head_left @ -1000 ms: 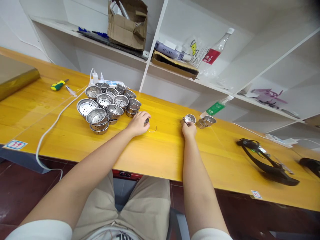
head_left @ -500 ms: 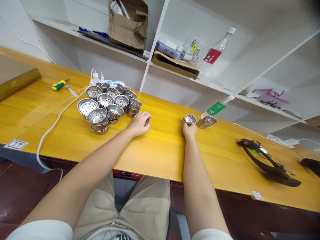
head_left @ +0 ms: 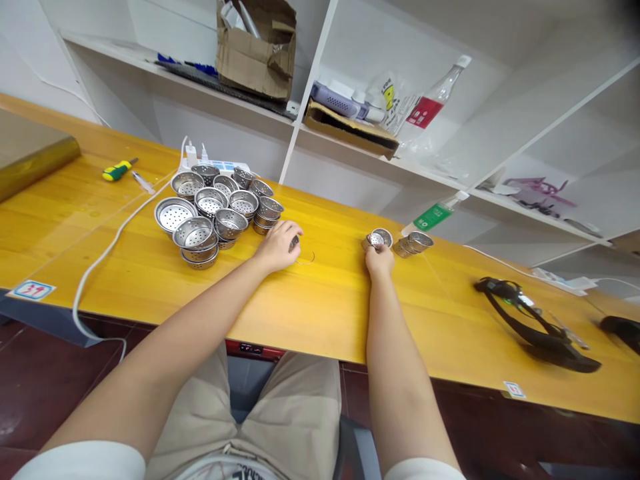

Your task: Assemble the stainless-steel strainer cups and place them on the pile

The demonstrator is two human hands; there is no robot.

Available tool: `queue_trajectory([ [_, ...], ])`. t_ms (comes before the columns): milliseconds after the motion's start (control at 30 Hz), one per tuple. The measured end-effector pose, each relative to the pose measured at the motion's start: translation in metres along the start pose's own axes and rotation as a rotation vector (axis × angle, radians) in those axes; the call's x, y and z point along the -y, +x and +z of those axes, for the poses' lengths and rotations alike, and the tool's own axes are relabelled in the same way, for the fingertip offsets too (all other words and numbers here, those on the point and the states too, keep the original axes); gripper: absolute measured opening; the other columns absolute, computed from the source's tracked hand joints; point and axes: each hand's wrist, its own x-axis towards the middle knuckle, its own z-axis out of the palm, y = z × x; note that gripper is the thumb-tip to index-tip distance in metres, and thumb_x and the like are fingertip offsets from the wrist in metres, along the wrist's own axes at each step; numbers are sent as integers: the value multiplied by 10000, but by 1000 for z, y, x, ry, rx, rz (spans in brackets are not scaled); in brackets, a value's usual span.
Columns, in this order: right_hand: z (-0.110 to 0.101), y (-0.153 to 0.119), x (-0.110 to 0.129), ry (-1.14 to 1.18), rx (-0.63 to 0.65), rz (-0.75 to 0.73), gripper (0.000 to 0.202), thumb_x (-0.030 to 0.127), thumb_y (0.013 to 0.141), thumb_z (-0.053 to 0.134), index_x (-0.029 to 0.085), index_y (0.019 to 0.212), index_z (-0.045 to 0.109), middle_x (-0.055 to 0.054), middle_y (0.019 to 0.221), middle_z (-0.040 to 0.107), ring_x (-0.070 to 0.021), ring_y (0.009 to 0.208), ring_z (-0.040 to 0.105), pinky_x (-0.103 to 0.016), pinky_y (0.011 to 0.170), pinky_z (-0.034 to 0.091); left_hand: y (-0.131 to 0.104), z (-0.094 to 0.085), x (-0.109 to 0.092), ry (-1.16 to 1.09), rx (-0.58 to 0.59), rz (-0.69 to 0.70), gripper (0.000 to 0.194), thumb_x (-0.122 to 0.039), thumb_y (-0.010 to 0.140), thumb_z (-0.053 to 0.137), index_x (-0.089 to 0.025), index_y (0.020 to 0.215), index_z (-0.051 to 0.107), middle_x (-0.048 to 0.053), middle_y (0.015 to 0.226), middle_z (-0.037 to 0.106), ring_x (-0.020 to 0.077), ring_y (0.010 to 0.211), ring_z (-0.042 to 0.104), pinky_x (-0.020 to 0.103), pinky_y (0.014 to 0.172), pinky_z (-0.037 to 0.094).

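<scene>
Small perforated steel cups (head_left: 195, 233) stand crowded and partly stacked on the table's left half. My left hand (head_left: 279, 247) rests just right of them, fingers curled over a small dark metallic thing (head_left: 294, 243), mostly hidden, whose kind I cannot make out. A thin curved line shows on the wood beside it. My right hand (head_left: 380, 259) is closed on the near side of another perforated steel cup (head_left: 381, 237), which seems to be on a short stack. Close on its right stands a separate stack of such cups (head_left: 414, 244), leaning slightly.
A bottle with a green label (head_left: 434, 215) lies tilted behind the right stack. Farther right is a black headset (head_left: 537, 327). On the left are a screwdriver (head_left: 117, 171), a white cable (head_left: 113, 247) and a power strip (head_left: 227, 165). White shelves (head_left: 345, 193) border the back.
</scene>
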Motion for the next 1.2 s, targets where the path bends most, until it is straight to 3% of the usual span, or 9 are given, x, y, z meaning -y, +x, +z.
queue_trajectory([
  [200, 5, 0, -2, 42, -4, -68, 306, 406, 889, 645, 187, 1064, 767, -84, 875, 765, -280, 951, 711, -386, 929, 538, 2, -4, 1, 56, -143, -81, 221, -169, 878, 618, -199, 1092, 667, 137, 1382, 583, 308, 1365, 497, 478, 1199, 415],
  [467, 0, -19, 20, -20, 65, -216, 250, 386, 858, 664, 183, 954, 774, -103, 877, 766, -275, 869, 680, -370, 837, 490, -2, 2, 6, 62, 0, -77, 330, -246, 876, 651, -196, 1202, 648, 143, 1411, 575, 329, 1368, 513, 494, 1185, 447],
  [767, 2, -36, 40, 167, -60, -393, 299, 442, 843, 587, 184, 924, 713, -49, 758, 698, -220, 732, 623, -344, 766, 469, -2, 4, 7, 54, 23, -45, 336, -225, 874, 635, -169, 1205, 636, 150, 1350, 617, 324, 1291, 562, 490, 1157, 472],
  [933, 6, -86, 69, 423, 105, -597, 276, 429, 828, 586, 184, 921, 674, -31, 753, 672, -161, 607, 552, -291, 618, 445, 1, 3, 2, -3, -80, 33, 436, -171, 877, 613, -166, 1312, 581, 145, 1344, 626, 303, 1320, 563, 463, 1182, 460],
  [1100, 5, -145, 93, 392, 285, -958, 183, 253, 762, 586, 205, 915, 674, -30, 807, 688, -150, 582, 532, -289, 585, 449, 1, 4, 3, -64, -132, 86, 827, -164, 776, 729, -180, 1529, 384, 164, 1510, 548, 336, 1427, 511, 518, 1231, 416],
  [1200, 4, -157, 97, 358, 325, -1050, 225, 220, 748, 575, 204, 947, 678, -36, 831, 689, -154, 575, 545, -299, 589, 469, 0, 3, 3, -93, -149, 92, 826, -227, 776, 775, -199, 1511, 399, 150, 1444, 603, 323, 1362, 573, 499, 1173, 476],
])
